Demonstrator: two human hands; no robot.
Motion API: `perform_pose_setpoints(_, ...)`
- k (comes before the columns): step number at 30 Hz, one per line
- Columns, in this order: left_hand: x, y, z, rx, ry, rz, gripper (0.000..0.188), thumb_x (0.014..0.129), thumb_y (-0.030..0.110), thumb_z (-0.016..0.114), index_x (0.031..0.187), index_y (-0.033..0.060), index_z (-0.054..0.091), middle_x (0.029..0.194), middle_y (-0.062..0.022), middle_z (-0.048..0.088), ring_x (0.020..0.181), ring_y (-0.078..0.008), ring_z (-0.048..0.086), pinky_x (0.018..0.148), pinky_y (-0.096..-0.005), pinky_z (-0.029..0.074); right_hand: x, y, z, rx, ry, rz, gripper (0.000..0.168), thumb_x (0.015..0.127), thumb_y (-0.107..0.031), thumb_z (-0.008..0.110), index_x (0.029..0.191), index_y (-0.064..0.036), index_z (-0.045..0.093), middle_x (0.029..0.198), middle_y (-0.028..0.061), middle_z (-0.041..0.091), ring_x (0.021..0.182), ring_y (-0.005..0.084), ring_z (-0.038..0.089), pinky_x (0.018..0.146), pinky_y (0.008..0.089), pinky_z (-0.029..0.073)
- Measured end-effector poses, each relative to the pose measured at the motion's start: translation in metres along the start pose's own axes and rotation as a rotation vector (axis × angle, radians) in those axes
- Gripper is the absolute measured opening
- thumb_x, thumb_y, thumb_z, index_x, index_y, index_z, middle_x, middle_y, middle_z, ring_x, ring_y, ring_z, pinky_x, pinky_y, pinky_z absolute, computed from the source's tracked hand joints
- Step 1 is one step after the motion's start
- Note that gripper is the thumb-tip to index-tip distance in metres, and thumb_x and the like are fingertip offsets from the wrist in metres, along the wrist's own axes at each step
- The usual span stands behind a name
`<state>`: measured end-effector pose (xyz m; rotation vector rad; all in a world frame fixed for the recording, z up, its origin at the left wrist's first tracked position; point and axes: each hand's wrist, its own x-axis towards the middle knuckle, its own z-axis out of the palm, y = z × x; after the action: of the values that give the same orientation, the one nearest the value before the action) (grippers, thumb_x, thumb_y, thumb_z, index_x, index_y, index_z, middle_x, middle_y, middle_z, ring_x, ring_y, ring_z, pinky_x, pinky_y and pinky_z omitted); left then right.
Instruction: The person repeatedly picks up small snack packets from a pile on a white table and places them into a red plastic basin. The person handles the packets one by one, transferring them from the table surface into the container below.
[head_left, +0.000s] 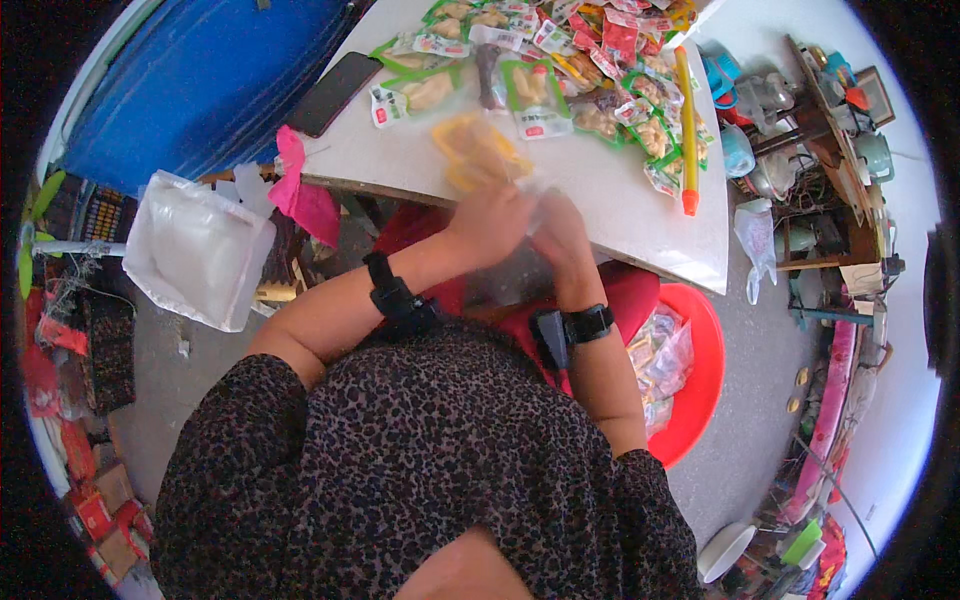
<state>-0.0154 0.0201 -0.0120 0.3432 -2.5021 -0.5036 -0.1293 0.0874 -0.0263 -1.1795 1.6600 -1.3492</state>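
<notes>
My left hand (491, 217) and my right hand (559, 225) are close together at the near edge of the white table (420, 161). Between them is a clear plastic bag (536, 214), blurred, pinched by the fingers of both. A yellow-edged food packet (476, 146) lies just beyond my left hand, also blurred; whether it is in the bag or held I cannot tell. Past it are a green-edged packet (534, 90), a dark vacuum-packed food item (490, 75) and another green-edged packet (427, 91). A pile of red and green packets (619, 37) covers the far part.
A black phone (335, 94) lies at the table's left edge, a yellow tube with an orange end (688, 135) at the right. A red basin (705, 367) with bagged packets stands on the floor by my right arm. A plastic-lined white box (199, 251) is at the left.
</notes>
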Motion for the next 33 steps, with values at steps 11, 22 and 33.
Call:
perform_pose_setpoints(11,-0.012,0.0,-0.007,-0.02,0.035,0.052,0.007,0.07,0.014,0.044,0.071,0.0072,0.046,0.069,-0.011,0.047,0.065,-0.0294,0.047,0.054,-0.0394,0.039,-0.008,-0.019,-0.006,-0.266,-0.028,0.117,0.015,0.068,-0.013,0.048,0.072,0.0,0.055,0.063,0.0083,0.055,0.055,0.0177,0.052,0.05,0.0289,0.041)
perform_pose_setpoints(22,-0.028,-0.011,-0.036,0.016,-0.076,0.136,0.031,0.062,0.024,0.056,0.088,0.0089,0.048,0.087,-0.0087,0.047,0.085,-0.0266,0.045,0.074,-0.0389,0.035,0.0,-0.02,-0.007,-0.7,-0.309,-0.145,0.014,0.066,-0.012,0.053,0.076,-0.003,0.054,0.07,0.0107,0.056,0.067,0.0234,0.053,0.058,0.031,0.042)
perform_pose_setpoints(33,-0.028,-0.037,-0.019,0.107,-0.044,0.284,0.024,0.064,0.013,0.052,0.087,0.0101,0.054,0.091,-0.0083,0.049,0.092,-0.0266,0.045,0.081,-0.0379,0.034,0.003,0.011,-0.032,-0.998,0.091,-0.323,0.03,0.066,-0.005,0.045,0.095,-0.001,0.046,0.093,0.0161,0.049,0.086,0.0325,0.047,0.07,0.0378,0.04)
